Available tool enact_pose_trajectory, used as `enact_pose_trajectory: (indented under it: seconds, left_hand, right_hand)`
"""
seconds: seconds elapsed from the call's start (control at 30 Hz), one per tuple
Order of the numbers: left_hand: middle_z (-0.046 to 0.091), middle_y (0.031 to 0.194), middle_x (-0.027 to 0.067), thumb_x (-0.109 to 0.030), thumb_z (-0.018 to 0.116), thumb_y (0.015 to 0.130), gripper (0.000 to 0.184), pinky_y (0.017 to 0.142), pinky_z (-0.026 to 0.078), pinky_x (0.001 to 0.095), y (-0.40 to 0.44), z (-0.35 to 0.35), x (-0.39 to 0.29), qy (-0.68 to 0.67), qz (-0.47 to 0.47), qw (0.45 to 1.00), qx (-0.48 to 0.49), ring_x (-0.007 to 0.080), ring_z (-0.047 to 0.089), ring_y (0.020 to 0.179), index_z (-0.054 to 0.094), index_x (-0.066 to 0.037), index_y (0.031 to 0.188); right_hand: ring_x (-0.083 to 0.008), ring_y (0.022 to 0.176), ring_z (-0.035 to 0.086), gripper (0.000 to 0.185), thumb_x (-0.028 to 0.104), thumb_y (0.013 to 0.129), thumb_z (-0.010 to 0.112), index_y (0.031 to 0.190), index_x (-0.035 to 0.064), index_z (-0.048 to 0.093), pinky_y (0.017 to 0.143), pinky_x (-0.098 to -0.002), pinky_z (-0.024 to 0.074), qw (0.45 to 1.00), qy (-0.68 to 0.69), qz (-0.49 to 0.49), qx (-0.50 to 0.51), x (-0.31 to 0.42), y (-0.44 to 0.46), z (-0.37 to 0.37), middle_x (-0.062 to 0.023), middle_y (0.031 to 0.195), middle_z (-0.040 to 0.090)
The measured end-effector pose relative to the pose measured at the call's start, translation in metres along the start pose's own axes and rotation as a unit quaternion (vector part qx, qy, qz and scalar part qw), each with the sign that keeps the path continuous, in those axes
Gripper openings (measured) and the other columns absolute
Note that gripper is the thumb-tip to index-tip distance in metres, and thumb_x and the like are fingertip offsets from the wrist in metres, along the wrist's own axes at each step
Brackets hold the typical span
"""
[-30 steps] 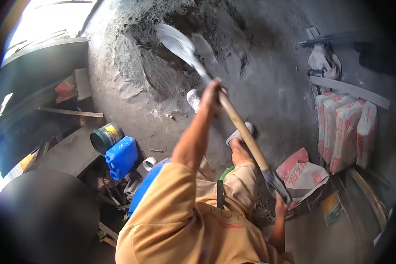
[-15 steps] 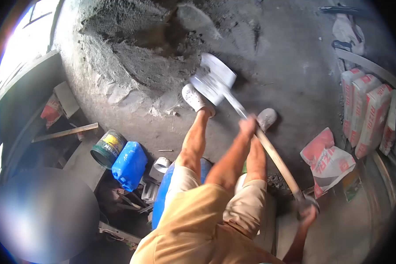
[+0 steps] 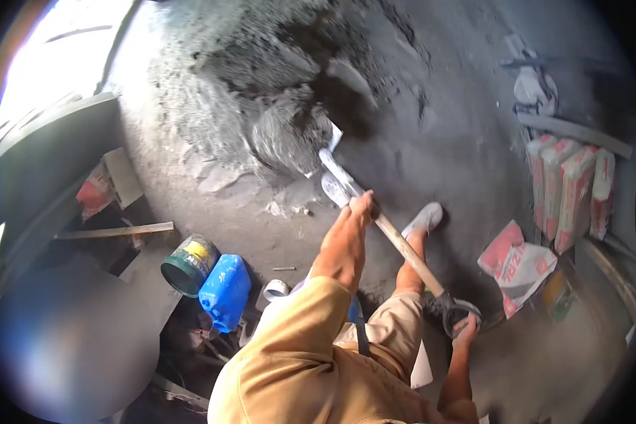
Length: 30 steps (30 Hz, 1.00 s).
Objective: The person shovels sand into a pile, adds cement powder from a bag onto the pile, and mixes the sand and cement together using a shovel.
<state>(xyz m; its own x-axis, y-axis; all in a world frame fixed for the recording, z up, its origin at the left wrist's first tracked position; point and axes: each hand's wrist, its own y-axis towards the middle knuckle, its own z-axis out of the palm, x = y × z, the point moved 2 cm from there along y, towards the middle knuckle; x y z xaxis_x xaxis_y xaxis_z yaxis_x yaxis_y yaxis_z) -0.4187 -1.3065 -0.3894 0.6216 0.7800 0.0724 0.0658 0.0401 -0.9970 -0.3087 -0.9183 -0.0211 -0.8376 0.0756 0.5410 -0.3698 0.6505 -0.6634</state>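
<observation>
Reaching into the mix: the shovel (image 3: 406, 251) slants from the person's right side up and leftward to the grey mix (image 3: 251, 67), its blade at the near edge of the heap.
Blade: a mound of grey, grainy mix covers most of it; pale metal shows at a corner and along the near edge.
Left hand (image 3: 360, 203): fingers curled closed around the shaft near the metal socket, the forearm stretched forward.
Right hand (image 3: 466, 329): at the looped end of the handle, fingers bent in and closed on the grip, partly hidden by it.
Feet: the left clog (image 3: 334, 189) sits beside the socket, partly covered by it; the right clog (image 3: 425, 218) stands on the floor to the right of the shaft.
Left side: a dark green bucket (image 3: 189, 267) with a yellow label lies tipped next to a blue jerrycan (image 3: 225, 288); a wooden strip (image 3: 116, 232) lies farther out.
Right side: a crumpled red-and-white sack (image 3: 523, 267) lies on the floor near full bags (image 3: 576, 191) standing in a row; a pale board (image 3: 576, 134) lies beyond them.
Far left: bright light fills an opening (image 3: 67, 53).
</observation>
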Motion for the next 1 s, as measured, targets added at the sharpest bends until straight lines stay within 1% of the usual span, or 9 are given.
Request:
enact_pose_trajectory:
  seconds: [0.07,0.3,0.33,0.4,0.47,0.5,0.57,0.8,1.0]
  left_hand:
    - [0.053,0.061,0.0049,-0.028,0.062,0.084,0.023,0.047,0.044,0.0338,-0.052,0.004,-0.022,0.039,-0.010,0.995,-0.090,0.0192,0.053,0.051,0.057,-0.007,0.075]
    - [0.051,0.064,0.0073,-0.018,0.063,0.077,0.019,0.049,0.048,0.0358,-0.221,-0.001,-0.172,0.027,0.179,0.983,0.036,0.0193,0.052,0.053,0.053,-0.003,0.083]
    - [0.050,0.064,0.0065,-0.020,0.064,0.077,0.020,0.051,0.047,0.0363,-0.244,0.000,-0.192,-0.057,0.180,0.981,0.038,0.0190,0.052,0.053,0.053,-0.004,0.083]
    - [0.049,0.064,0.0024,-0.026,0.068,0.078,0.025,0.050,0.047,0.0356,-0.287,-0.005,-0.236,-0.103,0.213,0.970,0.056,0.0162,0.051,0.052,0.051,-0.008,0.082]
    - [0.049,0.064,0.0008,-0.029,0.070,0.078,0.029,0.049,0.047,0.0344,-0.314,-0.010,-0.257,-0.161,0.202,0.964,0.065,0.0153,0.050,0.051,0.049,-0.009,0.084]
    - [0.049,0.064,0.0008,-0.029,0.070,0.078,0.029,0.049,0.047,0.0344,-0.331,-0.012,-0.255,-0.173,0.215,0.958,0.072,0.0153,0.050,0.051,0.049,-0.009,0.084]
    - [0.049,0.065,0.0011,-0.029,0.071,0.078,0.031,0.048,0.047,0.0332,-0.369,-0.009,-0.249,-0.132,0.263,0.954,0.066,0.0155,0.051,0.051,0.049,-0.010,0.089]
    - [0.058,0.082,0.0100,-0.034,0.072,0.080,0.049,0.067,0.057,0.0419,-0.532,0.025,-0.158,-0.099,0.401,0.880,0.233,0.0237,0.063,0.071,0.045,-0.004,0.107]
    - [0.061,0.101,0.0144,-0.045,0.066,0.081,0.058,0.083,0.053,0.0462,-0.580,0.084,-0.036,-0.037,0.438,0.872,0.213,0.0277,0.063,0.090,0.048,-0.002,0.116]
  right_hand:
    - [-0.0156,0.040,0.042,0.035,0.024,0.085,0.055,0.054,0.0117,0.042,0.042,-0.0306,0.0349,1.000,0.006,-0.023,0.001,0.019,-0.029,0.001,-0.0030,0.046,0.043]
    - [-0.0165,0.050,0.050,0.027,0.018,0.077,0.051,0.052,0.0063,0.048,0.057,-0.0307,0.0415,0.970,-0.093,-0.223,0.032,0.079,-0.086,0.042,-0.0040,0.051,0.051]
    - [-0.0163,0.052,0.051,0.028,0.018,0.078,0.050,0.053,0.0062,0.047,0.056,-0.0302,0.0409,0.962,-0.080,-0.255,0.065,0.083,-0.091,0.052,-0.0040,0.052,0.051]
    - [-0.0224,0.061,0.054,0.014,0.015,0.070,0.057,0.071,0.0021,0.052,0.060,-0.0330,0.0447,0.868,-0.160,-0.461,0.095,0.142,-0.150,0.100,-0.0077,0.071,0.057]
    - [-0.0290,0.066,0.054,0.019,0.019,0.072,0.061,0.076,0.0041,0.050,0.067,-0.0397,0.0455,0.732,-0.154,-0.608,0.268,0.156,-0.164,0.128,-0.0112,0.074,0.053]
    - [-0.0277,0.065,0.053,0.020,0.018,0.073,0.065,0.075,0.0066,0.049,0.068,-0.0432,0.0437,0.610,-0.126,-0.706,0.337,0.193,-0.190,0.151,-0.0086,0.071,0.051]
    - [-0.0264,0.065,0.053,0.019,0.017,0.076,0.064,0.073,0.0091,0.048,0.072,-0.0415,0.0417,0.524,-0.181,-0.772,0.313,0.200,-0.190,0.166,-0.0057,0.068,0.049]
    - [-0.0275,0.072,0.056,0.018,0.013,0.066,0.066,0.071,0.0085,0.048,0.079,-0.0442,0.0404,0.448,-0.212,-0.799,0.340,0.276,-0.143,0.049,-0.0075,0.072,0.053]
    - [-0.0277,0.077,0.058,0.016,0.016,0.066,0.064,0.073,0.0070,0.053,0.080,-0.0421,0.0413,0.384,-0.237,-0.822,0.348,0.327,-0.055,-0.063,-0.0080,0.075,0.056]
